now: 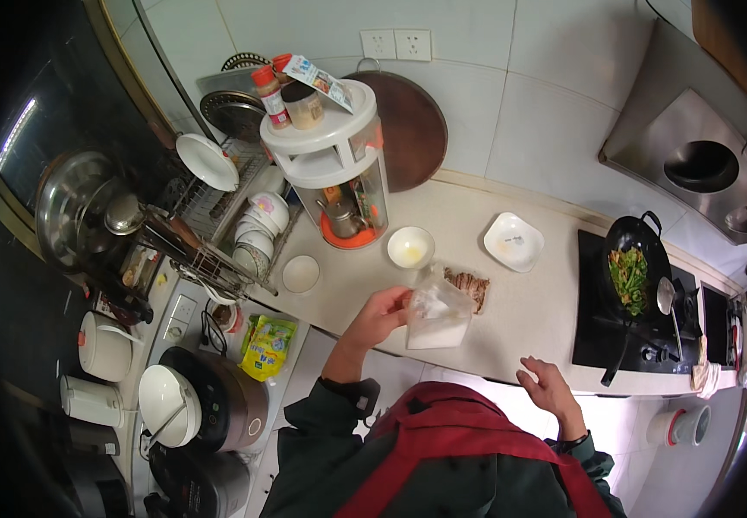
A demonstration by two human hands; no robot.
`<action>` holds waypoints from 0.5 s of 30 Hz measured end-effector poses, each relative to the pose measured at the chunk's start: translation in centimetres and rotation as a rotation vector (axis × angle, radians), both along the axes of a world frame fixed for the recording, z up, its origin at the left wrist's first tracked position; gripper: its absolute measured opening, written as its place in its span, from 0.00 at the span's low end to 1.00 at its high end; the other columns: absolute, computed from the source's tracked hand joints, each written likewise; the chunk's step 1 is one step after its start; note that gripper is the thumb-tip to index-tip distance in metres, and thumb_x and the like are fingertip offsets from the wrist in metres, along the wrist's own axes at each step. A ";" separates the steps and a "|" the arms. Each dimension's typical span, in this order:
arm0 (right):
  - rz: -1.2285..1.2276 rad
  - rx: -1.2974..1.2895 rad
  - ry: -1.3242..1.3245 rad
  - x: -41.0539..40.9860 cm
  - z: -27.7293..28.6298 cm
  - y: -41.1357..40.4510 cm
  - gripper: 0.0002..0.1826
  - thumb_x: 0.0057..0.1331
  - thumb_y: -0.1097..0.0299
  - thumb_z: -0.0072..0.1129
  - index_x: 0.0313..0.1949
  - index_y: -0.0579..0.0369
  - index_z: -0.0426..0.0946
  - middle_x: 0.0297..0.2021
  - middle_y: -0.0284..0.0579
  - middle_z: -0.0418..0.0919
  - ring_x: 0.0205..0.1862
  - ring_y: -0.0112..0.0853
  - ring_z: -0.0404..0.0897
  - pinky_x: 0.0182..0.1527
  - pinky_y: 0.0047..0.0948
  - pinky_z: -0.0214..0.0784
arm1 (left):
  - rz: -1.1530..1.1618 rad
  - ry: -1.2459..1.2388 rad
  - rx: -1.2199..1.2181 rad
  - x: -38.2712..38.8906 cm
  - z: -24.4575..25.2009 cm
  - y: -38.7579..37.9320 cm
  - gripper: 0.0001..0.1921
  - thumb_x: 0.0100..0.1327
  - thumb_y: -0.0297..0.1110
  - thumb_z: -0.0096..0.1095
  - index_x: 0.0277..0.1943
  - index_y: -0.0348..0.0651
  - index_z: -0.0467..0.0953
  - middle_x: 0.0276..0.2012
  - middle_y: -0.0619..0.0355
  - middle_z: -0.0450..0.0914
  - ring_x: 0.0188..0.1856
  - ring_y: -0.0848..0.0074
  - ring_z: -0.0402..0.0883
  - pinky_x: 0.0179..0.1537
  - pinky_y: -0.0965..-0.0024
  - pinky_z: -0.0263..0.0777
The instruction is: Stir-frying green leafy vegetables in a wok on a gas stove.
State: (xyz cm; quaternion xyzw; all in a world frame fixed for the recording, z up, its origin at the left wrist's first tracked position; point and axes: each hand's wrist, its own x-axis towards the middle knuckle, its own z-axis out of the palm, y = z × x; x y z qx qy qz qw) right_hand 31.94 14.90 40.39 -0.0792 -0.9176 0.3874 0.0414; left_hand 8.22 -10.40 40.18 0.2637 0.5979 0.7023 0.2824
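Note:
My left hand grips the top of a clear plastic bag with white powder settled in its bottom. The bag is held up near the counter's front edge. Partly behind it lies a dark reddish-brown food piece, perhaps meat, on the counter. Just beyond stands a white bowl with a little yellowish liquid. My right hand hangs free in front of the counter edge, fingers apart and holding nothing. A squarish white dish with slight residue sits farther back.
At right, a black wok of green vegetables and a metal ladle are on the cooktop. A white seasoning rack stands at the back. A small bowl and stacked bowls are left, above a rice cooker.

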 end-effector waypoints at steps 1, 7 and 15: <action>-0.006 -0.004 -0.011 0.1 0.1 0.0 0.14 0.60 0.66 0.54 0.41 0.64 0.74 0.30 0.58 0.76 0.25 0.47 0.74 0.30 0.38 0.66 | -0.116 -0.092 0.010 0.5 0.7 0.5 0.06 0.57 0.23 0.58 0.34 0.37 0.68 0.29 0.70 0.65 0.32 0.88 0.63 0.35 0.83 0.60; -0.072 0.092 0.042 0.4 1.6 0.9 0.17 0.61 0.63 0.55 0.43 0.65 0.74 0.37 0.64 0.76 0.46 0.52 0.75 0.42 0.37 0.69 | -0.526 -0.092 -0.013 1.6 1.2 2.1 0.07 0.59 0.28 0.57 0.35 0.38 0.67 0.30 0.68 0.63 0.33 0.87 0.60 0.35 0.83 0.59; 0.302 0.094 0.218 -3.6 10.2 -2.7 0.20 0.53 0.68 0.61 0.45 0.60 0.71 0.33 0.55 0.75 0.43 0.50 0.75 0.42 0.39 0.68 | -0.800 0.127 -0.025 2.7 1.6 5.8 0.12 0.59 0.33 0.58 0.41 0.35 0.69 0.33 0.65 0.68 0.36 0.82 0.64 0.42 0.78 0.62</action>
